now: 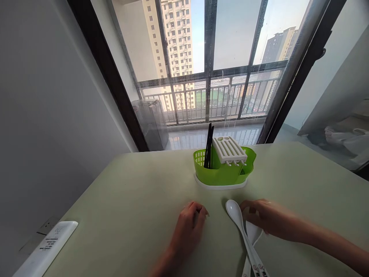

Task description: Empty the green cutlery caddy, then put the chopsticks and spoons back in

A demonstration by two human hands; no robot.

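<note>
My right hand point(263, 217) reaches in from the right, its bent fingers against the edge of a white spoon's bowl point(233, 209). Its fingertips are partly hidden and slightly blurred. The spoon lies slanted, its handle running down to the bottom edge, where a second handle shows close beside it. Another white spoon point(253, 232) crosses underneath, its bowl partly covered by the hand. My left hand point(191, 223) rests on the pale green table point(138, 207) left of the spoons, fingers curled in, with nothing visible in it.
Behind the hands stands a green cutlery holder point(221, 177) with a white slotted rack point(230, 149) and a white base. Black chopsticks point(208, 148) stand in its left compartment. A white power strip point(47, 248) lies at the table's left edge. Past the table are glass balcony doors.
</note>
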